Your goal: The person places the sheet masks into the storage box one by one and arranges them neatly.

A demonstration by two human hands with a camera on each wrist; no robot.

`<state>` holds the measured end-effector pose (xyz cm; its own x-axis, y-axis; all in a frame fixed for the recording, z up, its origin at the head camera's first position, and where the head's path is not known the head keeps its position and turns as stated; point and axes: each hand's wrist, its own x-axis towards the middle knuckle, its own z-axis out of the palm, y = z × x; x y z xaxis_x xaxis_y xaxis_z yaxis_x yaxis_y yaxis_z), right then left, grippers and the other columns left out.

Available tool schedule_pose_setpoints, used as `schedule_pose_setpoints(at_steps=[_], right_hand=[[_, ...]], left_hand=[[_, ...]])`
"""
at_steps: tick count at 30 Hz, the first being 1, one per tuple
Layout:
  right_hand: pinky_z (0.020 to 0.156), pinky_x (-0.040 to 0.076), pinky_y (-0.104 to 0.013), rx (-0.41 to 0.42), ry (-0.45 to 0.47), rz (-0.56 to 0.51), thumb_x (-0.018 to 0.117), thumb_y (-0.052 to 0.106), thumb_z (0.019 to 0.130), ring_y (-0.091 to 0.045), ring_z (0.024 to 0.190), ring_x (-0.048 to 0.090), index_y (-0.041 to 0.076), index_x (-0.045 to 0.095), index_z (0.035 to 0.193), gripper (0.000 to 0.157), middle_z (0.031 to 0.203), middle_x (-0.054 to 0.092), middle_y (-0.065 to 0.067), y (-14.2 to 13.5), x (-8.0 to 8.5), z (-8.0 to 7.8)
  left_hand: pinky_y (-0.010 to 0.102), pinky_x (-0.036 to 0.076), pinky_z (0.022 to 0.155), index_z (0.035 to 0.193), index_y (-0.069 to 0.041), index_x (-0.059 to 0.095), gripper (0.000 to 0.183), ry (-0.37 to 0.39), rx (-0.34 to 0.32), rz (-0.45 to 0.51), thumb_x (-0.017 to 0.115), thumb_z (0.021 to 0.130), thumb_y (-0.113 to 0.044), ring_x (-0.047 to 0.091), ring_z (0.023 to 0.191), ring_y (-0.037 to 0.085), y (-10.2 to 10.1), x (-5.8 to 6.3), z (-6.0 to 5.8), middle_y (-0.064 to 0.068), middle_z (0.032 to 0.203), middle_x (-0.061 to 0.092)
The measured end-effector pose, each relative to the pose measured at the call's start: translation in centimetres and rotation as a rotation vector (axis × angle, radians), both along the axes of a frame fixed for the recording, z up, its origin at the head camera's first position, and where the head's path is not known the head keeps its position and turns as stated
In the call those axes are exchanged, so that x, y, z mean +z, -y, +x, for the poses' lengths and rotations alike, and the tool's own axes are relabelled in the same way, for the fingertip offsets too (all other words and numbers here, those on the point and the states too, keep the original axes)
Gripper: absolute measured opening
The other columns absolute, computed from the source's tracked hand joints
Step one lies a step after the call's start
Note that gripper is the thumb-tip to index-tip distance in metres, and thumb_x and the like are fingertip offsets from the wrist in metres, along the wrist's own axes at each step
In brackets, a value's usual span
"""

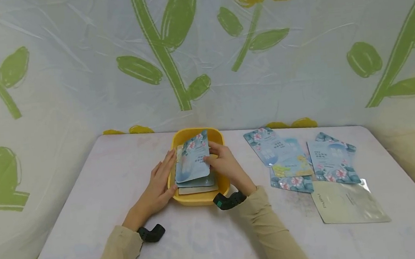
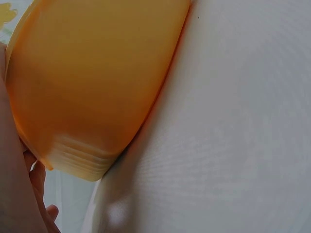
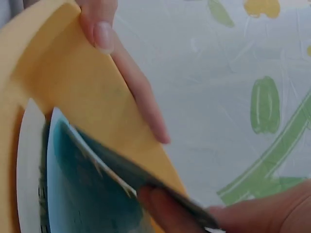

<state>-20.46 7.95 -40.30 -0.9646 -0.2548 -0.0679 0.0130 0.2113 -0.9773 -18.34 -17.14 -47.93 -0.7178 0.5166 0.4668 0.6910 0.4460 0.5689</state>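
Observation:
A yellow plastic basket (image 1: pixel 195 200) stands near the back of the table with several flat packets inside. My right hand (image 1: pixel 227 163) pinches a blue floral sheet mask packet (image 1: pixel 192 160) by its right edge, thumb on its face. That packet tilts over the ones in the basket; in the right wrist view its edge (image 3: pixel 141 172) rises away from a teal packet (image 3: pixel 92 184) and a white one (image 3: pixel 30 170). Along the basket's left rim lies my left hand (image 1: pixel 157 188), fingers extended. The left wrist view mostly shows the basket's outer wall (image 2: pixel 97 77).
Right of the basket, blue floral packets (image 1: pixel 263 145) lie overlapped with a blue-and-yellow packet (image 1: pixel 293 158). Farther right, another blue floral packet (image 1: pixel 332 161) partly covers a large silvery-beige packet (image 1: pixel 349 203). A flower-printed curtain (image 1: pixel 201 63) hangs behind the table (image 1: pixel 203 246).

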Motion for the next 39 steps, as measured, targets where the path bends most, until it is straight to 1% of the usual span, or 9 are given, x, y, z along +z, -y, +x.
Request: schedule_pose_setpoints(at_steps=[7,10,15,17,19,21,23,34,39], right_hand=[[0.086,0.056,-0.042,-0.047,-0.215,0.215,0.058,-0.001,0.095,-0.032,0.103,0.068,-0.001,0.034,0.152,0.063,0.135,0.057,-0.025,1.1,-1.0,0.4],[0.069,0.058,-0.031,-0.026,-0.278,0.279,0.057,-0.002,0.095,-0.024,0.078,0.069,-0.004,0.030,0.153,0.064,0.137,0.054,-0.027,1.3,-1.1,0.6],[0.045,0.038,-0.025,-0.011,-0.322,0.345,0.056,-0.004,0.094,-0.017,0.046,0.042,-0.008,0.030,0.151,0.063,0.141,0.051,-0.027,1.5,-1.2,0.8],[0.056,0.048,-0.026,-0.023,-0.333,0.382,0.058,-0.002,0.094,-0.019,0.060,0.055,-0.009,0.031,0.150,0.063,0.143,0.049,-0.026,1.6,-1.3,0.8],[0.081,0.054,-0.032,-0.032,-0.335,0.417,0.061,0.001,0.094,-0.025,0.093,0.066,-0.009,0.032,0.150,0.064,0.147,0.045,-0.025,1.7,-1.3,0.8],[0.104,0.044,-0.040,-0.037,-0.329,0.450,0.064,0.006,0.094,-0.031,0.128,0.053,-0.009,0.034,0.149,0.064,0.150,0.040,-0.026,1.7,-1.3,0.9],[0.113,0.032,-0.046,-0.039,-0.308,0.465,0.065,0.011,0.094,-0.034,0.143,0.034,-0.008,0.036,0.149,0.065,0.154,0.034,-0.026,1.8,-1.3,0.9],[0.111,0.033,-0.050,0.051,-0.253,0.625,0.067,0.024,0.094,-0.046,0.141,0.029,-0.008,0.033,0.150,0.073,0.157,0.008,-0.037,2.5,-1.6,1.5],[0.115,0.026,-0.050,0.103,-0.239,0.685,0.069,0.026,0.093,-0.045,0.146,0.015,-0.009,0.033,0.149,0.075,0.155,0.000,-0.040,2.7,-1.8,1.7]], left_hand=[[0.061,0.007,0.114,0.158,-0.002,0.018,0.078,0.009,0.007,-0.011,0.048,0.095,-0.036,0.008,0.151,0.033,0.1,-0.1,0.0,0.012,0.166,0.011],[0.061,0.008,0.114,0.158,-0.003,0.017,0.078,0.004,0.008,-0.007,0.049,0.095,-0.035,0.008,0.151,0.034,0.1,0.0,0.1,0.012,0.166,0.011],[0.062,0.008,0.113,0.158,-0.004,0.018,0.077,0.000,0.011,-0.012,0.049,0.096,-0.039,0.009,0.151,0.034,0.2,0.0,0.0,0.012,0.165,0.012],[0.061,0.008,0.114,0.158,-0.002,0.019,0.077,0.003,0.010,-0.012,0.049,0.096,-0.037,0.008,0.151,0.034,0.2,0.0,0.0,0.012,0.166,0.012],[0.061,0.007,0.114,0.157,-0.001,0.019,0.077,0.004,0.007,-0.011,0.049,0.096,-0.038,0.008,0.151,0.034,0.2,0.0,0.0,0.011,0.166,0.012],[0.061,0.008,0.114,0.157,0.000,0.020,0.077,-0.001,0.006,-0.009,0.046,0.098,-0.042,0.009,0.151,0.036,0.2,-0.1,0.0,0.012,0.165,0.012],[0.062,0.009,0.113,0.156,0.000,0.021,0.079,-0.009,0.004,-0.007,0.043,0.099,-0.049,0.010,0.150,0.037,0.2,-0.1,0.0,0.014,0.165,0.013],[0.062,0.008,0.113,0.157,-0.001,0.019,0.077,0.001,0.015,-0.016,0.051,0.093,-0.031,0.008,0.152,0.032,0.2,-0.3,-0.1,0.011,0.166,0.012],[0.063,0.007,0.113,0.158,-0.002,0.018,0.078,0.000,0.007,-0.005,0.043,0.098,-0.045,0.007,0.152,0.032,0.1,-0.4,-0.1,0.011,0.166,0.011]])
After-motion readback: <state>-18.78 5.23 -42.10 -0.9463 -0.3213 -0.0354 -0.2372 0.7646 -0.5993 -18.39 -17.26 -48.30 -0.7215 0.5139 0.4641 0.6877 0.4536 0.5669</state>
